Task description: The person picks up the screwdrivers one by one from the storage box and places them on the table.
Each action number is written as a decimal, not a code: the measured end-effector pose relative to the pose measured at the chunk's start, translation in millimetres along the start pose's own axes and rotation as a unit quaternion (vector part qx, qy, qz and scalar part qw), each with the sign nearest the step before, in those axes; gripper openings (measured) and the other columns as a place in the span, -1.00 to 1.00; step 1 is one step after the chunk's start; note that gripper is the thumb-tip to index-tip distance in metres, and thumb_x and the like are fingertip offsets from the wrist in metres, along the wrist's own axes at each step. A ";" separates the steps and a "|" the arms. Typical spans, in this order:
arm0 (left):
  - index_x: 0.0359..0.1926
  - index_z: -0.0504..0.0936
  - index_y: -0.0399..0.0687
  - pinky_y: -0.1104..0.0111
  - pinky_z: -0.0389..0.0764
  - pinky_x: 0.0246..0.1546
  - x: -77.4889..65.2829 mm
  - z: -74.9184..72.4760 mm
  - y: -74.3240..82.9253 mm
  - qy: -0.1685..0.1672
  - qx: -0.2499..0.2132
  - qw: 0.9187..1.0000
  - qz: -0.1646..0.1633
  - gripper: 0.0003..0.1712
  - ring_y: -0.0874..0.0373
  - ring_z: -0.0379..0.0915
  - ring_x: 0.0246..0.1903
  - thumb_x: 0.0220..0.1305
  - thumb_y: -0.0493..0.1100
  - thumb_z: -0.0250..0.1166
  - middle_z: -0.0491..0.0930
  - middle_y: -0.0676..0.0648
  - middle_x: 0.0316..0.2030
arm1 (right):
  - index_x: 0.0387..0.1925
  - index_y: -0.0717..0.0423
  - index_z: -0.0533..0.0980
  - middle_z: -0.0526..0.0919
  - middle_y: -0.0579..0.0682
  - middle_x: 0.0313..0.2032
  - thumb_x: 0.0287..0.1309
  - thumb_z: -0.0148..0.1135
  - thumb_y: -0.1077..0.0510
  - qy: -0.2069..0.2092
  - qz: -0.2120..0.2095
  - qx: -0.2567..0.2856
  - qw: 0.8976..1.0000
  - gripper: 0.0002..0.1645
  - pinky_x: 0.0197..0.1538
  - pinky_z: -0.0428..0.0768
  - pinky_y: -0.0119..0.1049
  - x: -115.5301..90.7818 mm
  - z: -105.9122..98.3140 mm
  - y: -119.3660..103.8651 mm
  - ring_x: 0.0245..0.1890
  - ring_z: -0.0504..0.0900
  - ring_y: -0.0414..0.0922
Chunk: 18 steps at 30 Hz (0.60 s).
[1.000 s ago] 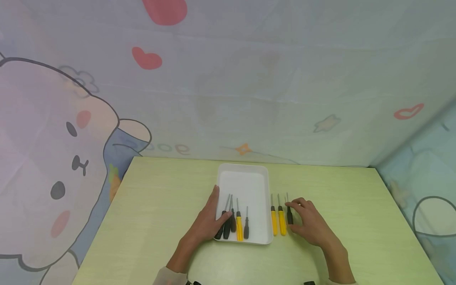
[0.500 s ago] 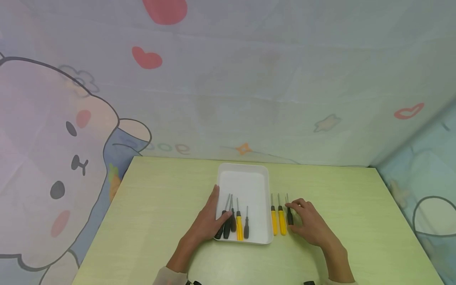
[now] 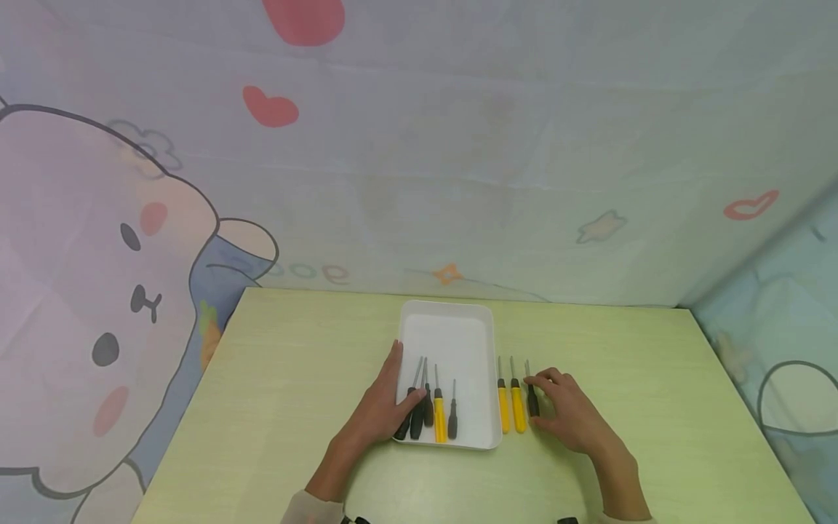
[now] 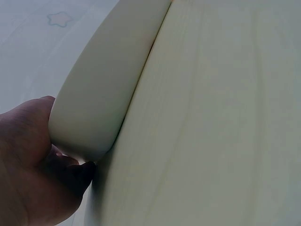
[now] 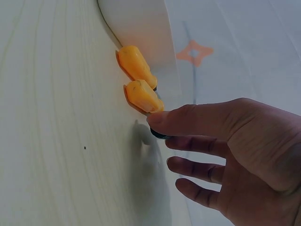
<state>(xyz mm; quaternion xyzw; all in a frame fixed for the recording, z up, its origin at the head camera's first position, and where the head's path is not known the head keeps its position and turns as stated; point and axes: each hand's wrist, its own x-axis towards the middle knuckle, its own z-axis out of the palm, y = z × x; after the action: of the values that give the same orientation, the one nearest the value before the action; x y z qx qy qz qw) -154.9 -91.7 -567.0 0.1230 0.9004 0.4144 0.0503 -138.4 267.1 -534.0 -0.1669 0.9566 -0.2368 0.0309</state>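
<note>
My left hand [image 3: 376,411] holds the left wall of a white tray [image 3: 447,327], thumb over the rim and fingers along the outside. Inside lie several screwdrivers: a yellow one [image 3: 440,422], a small dark one [image 3: 453,423] and black-handled ones beside the thumb. To the right of the tray, my right hand [image 3: 576,415] pinches a black screwdriver [image 3: 533,402] between thumb and fingertips, its shaft pointing away from me. Mostly hidden by the thumb in the right wrist view, its black handle end [image 5: 159,134] peeks out. Two yellow screwdrivers [image 3: 503,411] lie parallel between tray and hand.
A pale green wooden table [image 3: 294,349] bears everything. Behind it hangs a printed cloth backdrop [image 3: 458,145], reaching down to the table's back edge. Another cloth [image 3: 785,327] hangs along the right side.
My right hand has shifted slightly toward me, and the black screwdriver has come with it. The left hand and the tray stay in place.
</note>
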 end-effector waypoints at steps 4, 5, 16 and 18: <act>0.73 -0.26 -0.09 -0.04 0.08 0.58 0.1 0.4 0.2 0.001 0.000 1.000 0.000 0.09 -0.10 -0.16 0.65 0.56 0.10 0.26 -0.22 -0.13 0.71 | 0.27 0.19 0.59 0.58 0.11 0.17 0.07 0.62 0.23 -0.006 -0.001 -0.003 1.000 -0.30 0.21 0.57 0.15 -0.1 0.2 0.8 0.16 0.51 0.17; 0.73 -0.26 -0.09 -0.04 0.08 0.58 0.1 0.2 0.5 0.002 0.000 1.000 0.000 0.09 -0.10 -0.16 0.65 0.56 0.10 0.26 -0.22 -0.13 0.71 | 0.27 0.18 0.59 0.58 0.10 0.17 0.07 0.62 0.23 -0.008 -0.001 -0.005 1.000 -0.30 0.21 0.57 0.15 0.1 0.6 1.4 0.15 0.51 0.16; 0.73 -0.25 -0.10 -0.05 0.08 0.58 -0.4 -0.1 -0.2 -0.002 -0.001 1.000 0.002 0.09 -0.10 -0.17 0.65 0.56 0.10 0.26 -0.22 -0.14 0.71 | 0.25 0.21 0.61 0.61 0.10 0.13 0.04 0.63 0.23 -0.018 -0.008 -0.005 1.000 -0.30 0.22 0.57 0.14 0.3 2.4 1.6 0.13 0.54 0.15; 0.73 -0.26 -0.10 -0.04 0.07 0.58 -0.5 -0.7 0.0 -0.002 -0.004 1.000 0.003 0.09 -0.10 -0.17 0.65 0.56 0.10 0.26 -0.23 -0.13 0.71 | 0.25 0.21 0.61 0.61 0.09 0.13 0.04 0.63 0.23 -0.018 -0.008 -0.006 1.000 -0.30 0.23 0.57 0.14 0.3 2.7 1.0 0.13 0.54 0.15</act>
<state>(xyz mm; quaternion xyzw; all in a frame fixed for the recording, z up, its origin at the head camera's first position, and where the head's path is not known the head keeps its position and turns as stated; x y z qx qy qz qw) -154.5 -92.4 -566.5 0.1264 0.8984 0.4176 0.0514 -138.6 266.7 -536.9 -0.1791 0.9559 -0.2282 0.0454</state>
